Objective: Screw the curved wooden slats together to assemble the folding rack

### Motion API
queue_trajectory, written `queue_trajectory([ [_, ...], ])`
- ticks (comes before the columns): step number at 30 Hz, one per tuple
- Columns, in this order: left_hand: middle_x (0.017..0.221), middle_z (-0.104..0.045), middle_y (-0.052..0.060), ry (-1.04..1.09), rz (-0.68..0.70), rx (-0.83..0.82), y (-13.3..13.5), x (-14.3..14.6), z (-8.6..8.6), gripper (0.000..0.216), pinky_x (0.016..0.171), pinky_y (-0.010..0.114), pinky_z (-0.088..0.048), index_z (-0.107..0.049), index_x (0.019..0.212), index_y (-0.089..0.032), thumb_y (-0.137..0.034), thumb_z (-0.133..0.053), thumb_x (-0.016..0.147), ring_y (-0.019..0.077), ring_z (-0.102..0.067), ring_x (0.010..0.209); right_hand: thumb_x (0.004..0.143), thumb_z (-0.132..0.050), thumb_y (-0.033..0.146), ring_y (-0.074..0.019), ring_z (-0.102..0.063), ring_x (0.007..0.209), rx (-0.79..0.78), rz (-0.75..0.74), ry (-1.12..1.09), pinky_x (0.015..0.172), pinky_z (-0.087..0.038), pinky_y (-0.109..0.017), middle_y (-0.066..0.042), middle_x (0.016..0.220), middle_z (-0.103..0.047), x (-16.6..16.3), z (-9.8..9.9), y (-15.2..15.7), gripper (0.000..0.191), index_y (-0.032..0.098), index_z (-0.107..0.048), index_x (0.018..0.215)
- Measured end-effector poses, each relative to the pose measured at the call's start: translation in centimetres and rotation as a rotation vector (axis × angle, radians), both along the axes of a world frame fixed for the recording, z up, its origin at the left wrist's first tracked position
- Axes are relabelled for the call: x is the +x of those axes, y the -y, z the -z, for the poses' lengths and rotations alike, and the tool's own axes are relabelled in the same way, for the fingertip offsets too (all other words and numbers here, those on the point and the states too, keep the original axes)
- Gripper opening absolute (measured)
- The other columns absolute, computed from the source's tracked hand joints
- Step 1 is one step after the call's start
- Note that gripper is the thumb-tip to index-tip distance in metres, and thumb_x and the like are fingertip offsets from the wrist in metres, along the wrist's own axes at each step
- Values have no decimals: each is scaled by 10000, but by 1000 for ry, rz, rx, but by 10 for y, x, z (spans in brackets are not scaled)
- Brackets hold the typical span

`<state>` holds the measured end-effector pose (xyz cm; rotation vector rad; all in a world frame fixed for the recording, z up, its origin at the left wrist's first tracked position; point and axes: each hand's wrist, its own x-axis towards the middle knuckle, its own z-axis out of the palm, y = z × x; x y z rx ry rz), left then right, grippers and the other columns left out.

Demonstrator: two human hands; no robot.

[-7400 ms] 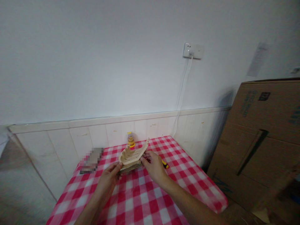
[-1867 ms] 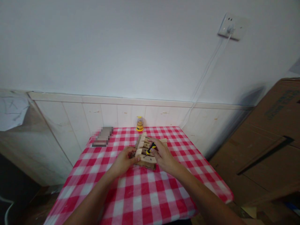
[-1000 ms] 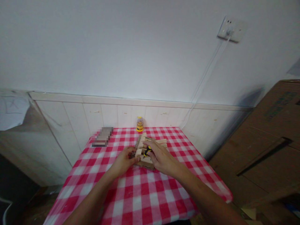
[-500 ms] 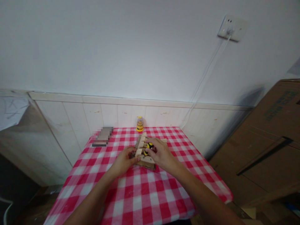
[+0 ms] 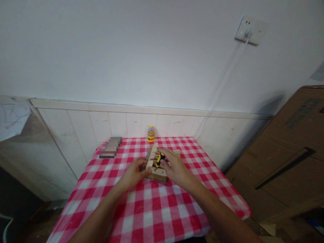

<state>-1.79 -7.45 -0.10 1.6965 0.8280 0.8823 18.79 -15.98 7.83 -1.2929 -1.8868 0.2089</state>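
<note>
A small wooden model made of pale ribbed slats lies on the red-and-white checked tablecloth. My left hand grips its left edge, fingers curled against the wood. My right hand is closed round a short yellow-and-black screwdriver, whose tip points down into the model between the slats. Both forearms reach in from the bottom of the view.
A small yellow jar stands at the table's far edge by the panelled wall. A blurred grey object lies at the far left. A large cardboard box leans at the right. A white cable hangs from a wall socket.
The model, earlier held up on edge, now lies flat. My right hand has taken the screwdriver and shifted it slightly over the slats in the last second. The left hand stays put.
</note>
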Motion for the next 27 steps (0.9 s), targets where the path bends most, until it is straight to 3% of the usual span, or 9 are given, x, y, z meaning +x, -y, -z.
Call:
queue_trajectory([
  [7, 1084, -756, 111, 17, 4, 4, 1, 0, 1, 352, 889, 396, -554, -791, 957, -198, -488, -813, 758, 298, -699, 995, 903, -588, 36, -255, -686, 1230, 13, 40, 3, 1071, -555, -481, -108, 1337, -726, -3, 0, -1, 509, 257, -656, 1356],
  [16, 1077, -751, 116, 15, 0, -7, -2, 0, 5, 349, 877, 398, -546, -800, 971, -195, -458, -823, 743, 301, -691, 991, 905, -713, 112, -237, -723, 953, -34, 163, 31, 870, -570, -374, -81, 1058, -784, -5, -10, 2, 313, 207, -717, 1203],
  [27, 1074, -762, 119, 71, -14, -57, 0, 0, 1, 322, 869, 388, -542, -820, 944, -200, -399, -865, 694, 311, -695, 982, 825, -847, 166, -178, -653, 715, -89, 191, -7, 666, -470, -278, -8, 813, -730, -6, -16, -2, 217, 205, -744, 1012],
])
